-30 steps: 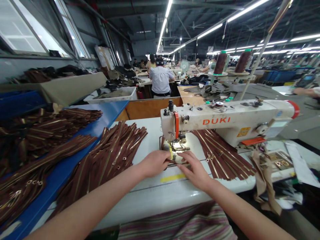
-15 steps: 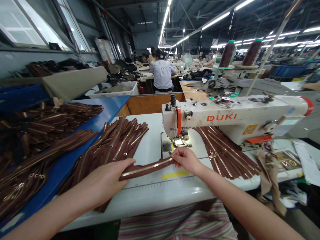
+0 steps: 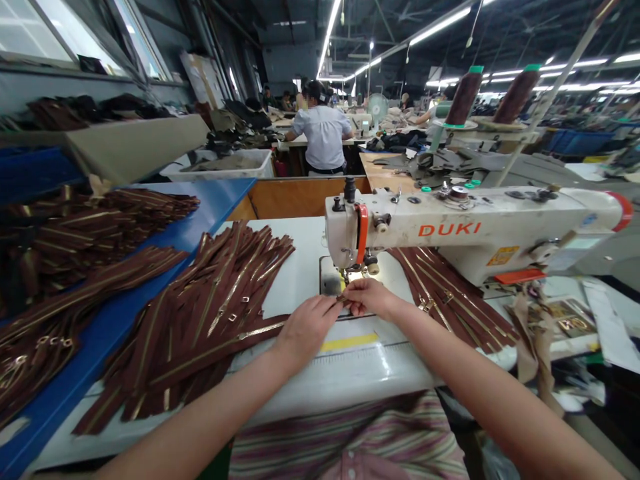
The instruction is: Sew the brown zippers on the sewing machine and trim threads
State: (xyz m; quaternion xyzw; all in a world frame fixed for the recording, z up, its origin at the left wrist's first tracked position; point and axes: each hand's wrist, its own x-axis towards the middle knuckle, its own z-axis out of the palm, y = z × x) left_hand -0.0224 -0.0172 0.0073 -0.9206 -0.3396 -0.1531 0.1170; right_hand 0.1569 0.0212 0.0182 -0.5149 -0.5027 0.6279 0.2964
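Note:
A brown zipper with gold teeth (image 3: 263,328) runs from the zipper pile on the left into my hands. My left hand (image 3: 309,328) is closed on it, fingertips almost touching those of my right hand. Pinching the zipper's end, my right hand (image 3: 371,297) sits just in front of the needle and presser foot of a white sewing machine (image 3: 395,220). The fingers hide most of that end. I cannot tell whether it lies under the foot.
A pile of brown zippers (image 3: 220,293) lies left of the machine, and another zipper bundle (image 3: 450,300) right of the needle. More zippers (image 3: 100,227) cover a blue table (image 3: 220,200). Thread cones (image 3: 464,97) stand behind the machine. A person (image 3: 323,130) sits ahead.
My left hand has slid right along the zipper to meet my right hand. My right hand has moved slightly forward, closer to the needle, still pinching the zipper's end.

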